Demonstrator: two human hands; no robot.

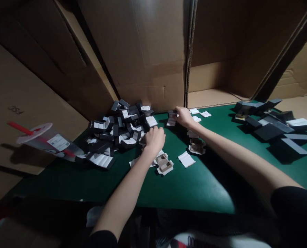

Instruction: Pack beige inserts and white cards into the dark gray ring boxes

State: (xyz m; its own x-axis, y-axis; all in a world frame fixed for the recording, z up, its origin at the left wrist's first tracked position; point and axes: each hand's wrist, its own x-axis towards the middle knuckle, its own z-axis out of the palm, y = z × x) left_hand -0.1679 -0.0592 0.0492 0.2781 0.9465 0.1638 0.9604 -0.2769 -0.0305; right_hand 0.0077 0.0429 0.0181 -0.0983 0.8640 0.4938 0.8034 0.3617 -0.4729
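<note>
My right hand (pixel 184 116) has its fingers closed at the edge of a small black box with a white lining (pixel 171 119), which rests on the green table. My left hand (pixel 155 138) is beside the right edge of a heap of similar open black boxes (pixel 127 125). Its fingers are curled down, and whatever lies under them is hidden. One black box with a white insert (pixel 150 120) sits just beyond the left fingertips. Below the hands lie an unfolded small cardboard insert (pixel 165 164), another cardboard insert (pixel 197 146) and a creased white paper (pixel 186 159).
A plastic cup with a red straw (pixel 50 141) leans at the left. More dark boxes (pixel 272 120) lie scattered on the right of the green table (pixel 189 193). Tall cardboard cartons (pixel 148 51) stand along the back, with white slips (pixel 205 114) before them.
</note>
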